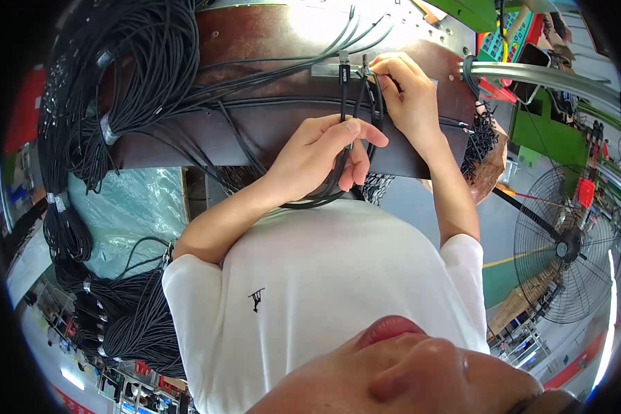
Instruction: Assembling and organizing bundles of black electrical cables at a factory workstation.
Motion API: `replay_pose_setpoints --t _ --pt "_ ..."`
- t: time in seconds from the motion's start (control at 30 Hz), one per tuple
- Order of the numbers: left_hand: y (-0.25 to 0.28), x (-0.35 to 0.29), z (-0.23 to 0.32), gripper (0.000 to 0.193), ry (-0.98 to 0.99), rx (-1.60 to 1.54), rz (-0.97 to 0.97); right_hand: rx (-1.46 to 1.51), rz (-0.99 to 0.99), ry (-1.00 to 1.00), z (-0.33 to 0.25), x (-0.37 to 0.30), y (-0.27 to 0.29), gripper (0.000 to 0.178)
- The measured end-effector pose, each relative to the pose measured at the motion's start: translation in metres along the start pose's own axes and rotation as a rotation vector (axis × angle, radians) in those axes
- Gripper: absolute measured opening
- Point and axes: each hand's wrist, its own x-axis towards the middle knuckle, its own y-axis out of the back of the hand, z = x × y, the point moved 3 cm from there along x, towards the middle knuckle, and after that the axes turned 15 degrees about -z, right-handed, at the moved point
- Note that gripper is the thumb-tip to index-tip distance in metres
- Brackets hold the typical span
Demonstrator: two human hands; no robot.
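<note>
My left hand (321, 155) is closed around a looped black cable (341, 181), whose coil hangs toward my shirt over the table's near edge. One cable end with a black-and-metal connector (344, 71) stands up above that hand. To its right, my right hand (410, 90) pinches the cable close to a second connector (366, 66); its fingertips partly hide what they grip. Behind both connectors a flat metal strip (324, 70) lies on the brown tabletop (269, 134).
A large tied bundle of black cables (148, 69) covers the table's left side, with loose ends running right. More bundles (127, 324) hang below, near a plastic-covered box (127, 210). A metal rail (545, 71) and a floor fan (562, 245) stand at right.
</note>
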Motion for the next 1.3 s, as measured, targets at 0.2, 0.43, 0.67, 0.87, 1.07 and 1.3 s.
replay_pose_setpoints --t 0.2,0.43,0.67,0.87,1.07,1.3 --pt "-0.003 0.004 -0.001 0.043 0.032 -0.053 -0.011 -0.156 0.165 0.122 -0.009 -0.014 0.008 0.021" --pt "-0.025 -0.009 0.019 0.038 -0.061 0.527 0.028 -0.283 0.304 0.224 -0.003 -0.027 0.031 0.029" --pt "-0.002 0.015 0.041 0.047 -0.296 -0.095 0.021 -0.39 -0.054 0.134 0.0 -0.018 0.029 0.024" --pt "-0.008 0.031 0.02 0.029 -0.087 -0.38 0.112 -0.443 -0.209 0.124 -0.002 -0.01 0.035 0.025" --pt "-0.011 0.03 0.02 0.033 -0.036 -0.44 0.053 -0.349 -0.155 0.182 0.003 -0.018 0.038 0.03" --pt "-0.013 0.039 0.015 0.033 0.032 -0.543 -0.042 -0.496 0.107 0.467 -0.033 -0.008 0.053 0.034"
